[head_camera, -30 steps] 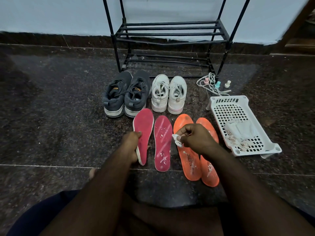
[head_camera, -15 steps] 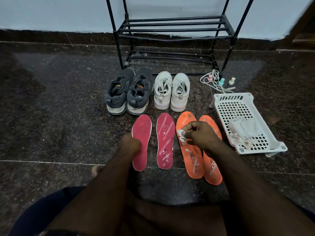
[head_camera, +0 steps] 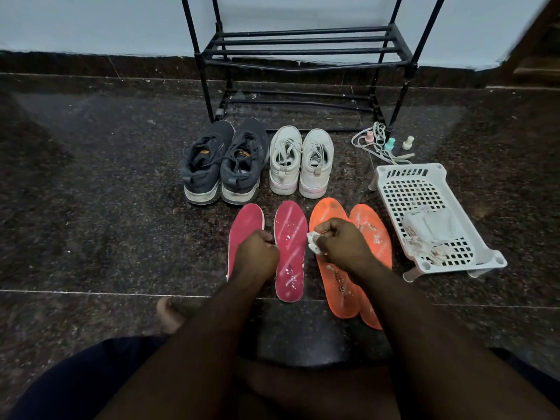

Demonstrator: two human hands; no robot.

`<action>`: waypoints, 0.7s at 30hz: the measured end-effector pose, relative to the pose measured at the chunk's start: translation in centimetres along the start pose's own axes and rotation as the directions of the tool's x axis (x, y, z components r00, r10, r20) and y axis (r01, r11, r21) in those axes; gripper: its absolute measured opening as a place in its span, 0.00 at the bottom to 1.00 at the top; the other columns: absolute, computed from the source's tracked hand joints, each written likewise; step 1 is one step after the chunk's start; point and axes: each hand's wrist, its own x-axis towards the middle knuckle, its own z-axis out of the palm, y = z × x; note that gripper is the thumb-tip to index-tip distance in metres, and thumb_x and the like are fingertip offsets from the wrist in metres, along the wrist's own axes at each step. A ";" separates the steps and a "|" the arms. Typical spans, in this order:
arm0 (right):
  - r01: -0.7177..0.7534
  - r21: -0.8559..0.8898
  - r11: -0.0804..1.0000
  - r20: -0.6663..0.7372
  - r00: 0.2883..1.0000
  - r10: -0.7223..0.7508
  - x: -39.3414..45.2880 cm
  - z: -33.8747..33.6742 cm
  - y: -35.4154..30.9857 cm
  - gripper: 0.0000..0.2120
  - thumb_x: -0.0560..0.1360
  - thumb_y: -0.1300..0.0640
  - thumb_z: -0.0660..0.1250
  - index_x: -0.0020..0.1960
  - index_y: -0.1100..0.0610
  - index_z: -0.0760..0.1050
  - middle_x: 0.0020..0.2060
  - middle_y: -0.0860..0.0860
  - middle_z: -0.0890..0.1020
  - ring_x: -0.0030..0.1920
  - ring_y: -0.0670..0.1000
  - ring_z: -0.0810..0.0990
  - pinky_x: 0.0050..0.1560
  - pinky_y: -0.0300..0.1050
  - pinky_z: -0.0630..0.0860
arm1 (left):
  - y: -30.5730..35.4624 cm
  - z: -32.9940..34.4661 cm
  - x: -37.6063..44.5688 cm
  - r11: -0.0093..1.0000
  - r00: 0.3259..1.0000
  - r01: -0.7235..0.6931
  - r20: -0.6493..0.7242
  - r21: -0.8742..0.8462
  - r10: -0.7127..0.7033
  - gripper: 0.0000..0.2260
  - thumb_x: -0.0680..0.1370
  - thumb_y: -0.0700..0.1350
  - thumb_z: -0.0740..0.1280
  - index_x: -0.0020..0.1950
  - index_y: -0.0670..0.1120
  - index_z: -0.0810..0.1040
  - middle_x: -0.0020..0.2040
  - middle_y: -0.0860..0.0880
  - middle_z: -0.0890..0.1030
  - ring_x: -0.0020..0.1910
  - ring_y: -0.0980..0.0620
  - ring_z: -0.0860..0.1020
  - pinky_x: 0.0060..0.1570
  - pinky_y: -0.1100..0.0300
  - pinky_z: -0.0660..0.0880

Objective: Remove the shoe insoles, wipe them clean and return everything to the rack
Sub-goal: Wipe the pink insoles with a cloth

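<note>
**On the floor before the rack: steady the insole, then wipe**

On the dark stone floor, four insoles lie in a row just in front of two pairs of shoes, the dark grey pair (head_camera: 224, 165) on the left and the white pair (head_camera: 301, 163) beside it. Behind them stands the black rack (head_camera: 303, 50), its shelves bare. The left hand (head_camera: 256, 257) is curled round the inner edge of the leftmost pink insole (head_camera: 247, 225). The right hand (head_camera: 344, 245) pinches a small white wipe (head_camera: 313, 244) between thumb and fingertips, above the near orange insole (head_camera: 328, 219).

The second pink insole (head_camera: 291, 247) and the far orange insole (head_camera: 371, 228) show pale specks and smears, so the wiping looks far from done.

To do this step well, I would judge it best to hold the pink insole firmly by its edge, tilt its top face toward the wipe, and stroke from heel to toe so the dirt moves one way. The wipe is small, so it should be refolded or swapped for a fresh one from the white basket (head_camera: 391, 172) on the right once it looks soiled.
</note>
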 end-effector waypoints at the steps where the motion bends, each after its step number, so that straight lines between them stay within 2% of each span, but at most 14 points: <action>1: -0.010 0.017 1.000 0.007 1.000 0.009 0.0 0.5 0.1 0.02 0.76 0.66 0.68 0.47 0.61 0.76 0.33 0.51 0.80 0.28 0.41 0.80 0.31 0.37 0.77 | 0.2 0.4 -0.2 1.000 1.000 -0.002 0.022 0.006 0.002 0.11 0.74 0.42 0.66 0.55 0.49 0.79 0.45 0.49 0.84 0.44 0.48 0.82 0.47 0.56 0.80; 2: -0.025 0.035 0.999 0.015 1.000 0.024 0.1 1.0 0.3 0.02 0.76 0.66 0.67 0.48 0.62 0.76 0.35 0.52 0.81 0.29 0.41 0.81 0.31 0.36 0.76 | 0.3 0.7 -0.2 0.999 0.999 -0.010 0.043 0.031 0.008 0.12 0.74 0.42 0.66 0.56 0.48 0.78 0.46 0.48 0.84 0.45 0.47 0.82 0.48 0.55 0.79; 4: -0.039 0.058 0.998 0.027 0.999 0.037 0.4 1.9 0.9 0.01 0.76 0.64 0.67 0.48 0.61 0.76 0.37 0.54 0.83 0.35 0.47 0.84 0.37 0.43 0.81 | 0.5 1.1 0.0 0.996 0.997 -0.024 0.077 0.081 0.017 0.13 0.74 0.43 0.66 0.59 0.47 0.77 0.49 0.47 0.84 0.48 0.46 0.81 0.46 0.58 0.75; 6: -0.027 0.011 1.000 0.034 0.999 0.027 0.6 2.5 1.4 0.02 0.76 0.61 0.68 0.47 0.58 0.76 0.37 0.53 0.83 0.38 0.51 0.85 0.43 0.49 0.83 | 0.7 1.4 0.3 0.995 0.996 -0.026 0.083 0.095 0.018 0.15 0.74 0.44 0.67 0.60 0.47 0.77 0.50 0.47 0.83 0.49 0.45 0.81 0.45 0.58 0.72; 10: -0.049 0.004 0.999 0.028 0.998 0.048 0.6 2.9 1.6 0.03 0.76 0.60 0.68 0.49 0.58 0.76 0.37 0.53 0.82 0.35 0.48 0.83 0.37 0.42 0.80 | 0.8 1.6 0.9 0.999 0.995 0.032 0.088 0.036 -0.035 0.12 0.70 0.48 0.66 0.53 0.49 0.79 0.45 0.48 0.84 0.46 0.44 0.82 0.50 0.52 0.79; 13: -0.087 0.048 0.995 0.008 0.996 0.087 0.6 2.8 1.2 0.02 0.76 0.63 0.67 0.48 0.60 0.76 0.34 0.52 0.81 0.31 0.47 0.80 0.37 0.45 0.80 | 0.5 1.9 1.3 0.995 0.993 0.076 0.098 -0.063 -0.070 0.14 0.69 0.53 0.67 0.52 0.49 0.79 0.44 0.49 0.84 0.45 0.45 0.82 0.52 0.50 0.80; 15: -0.124 0.144 0.982 0.033 0.992 0.120 0.4 2.6 0.8 0.02 0.77 0.65 0.66 0.47 0.60 0.76 0.34 0.53 0.80 0.31 0.47 0.79 0.35 0.44 0.79 | 0.4 2.0 1.4 0.985 0.991 0.101 0.098 -0.140 -0.088 0.17 0.67 0.55 0.67 0.52 0.49 0.79 0.44 0.49 0.85 0.43 0.45 0.83 0.51 0.48 0.81; 17: -0.151 0.206 0.967 0.052 0.988 0.143 0.3 2.4 0.4 0.03 0.77 0.66 0.65 0.47 0.59 0.76 0.35 0.52 0.81 0.32 0.47 0.80 0.36 0.46 0.81 | 0.7 1.8 1.0 0.960 0.988 0.134 0.112 -0.246 -0.110 0.12 0.70 0.49 0.70 0.51 0.47 0.80 0.45 0.45 0.85 0.42 0.45 0.84 0.47 0.49 0.82; 20: -0.122 0.230 0.966 0.033 0.992 0.118 0.1 1.7 -0.3 0.04 0.77 0.65 0.66 0.48 0.57 0.75 0.36 0.51 0.80 0.34 0.47 0.81 0.40 0.49 0.81 | 1.4 1.4 0.4 0.883 0.972 0.194 0.203 -0.428 -0.115 0.06 0.78 0.38 0.67 0.55 0.43 0.79 0.47 0.41 0.85 0.38 0.46 0.82 0.32 0.57 0.80; 21: -0.108 0.244 0.964 0.020 0.994 0.106 0.2 1.3 -0.6 0.05 0.77 0.66 0.66 0.48 0.57 0.75 0.37 0.50 0.80 0.35 0.47 0.81 0.40 0.49 0.81 | 1.5 1.3 0.2 0.852 0.962 0.220 0.249 -0.475 -0.110 0.07 0.79 0.37 0.66 0.56 0.43 0.78 0.48 0.41 0.85 0.39 0.46 0.83 0.34 0.54 0.82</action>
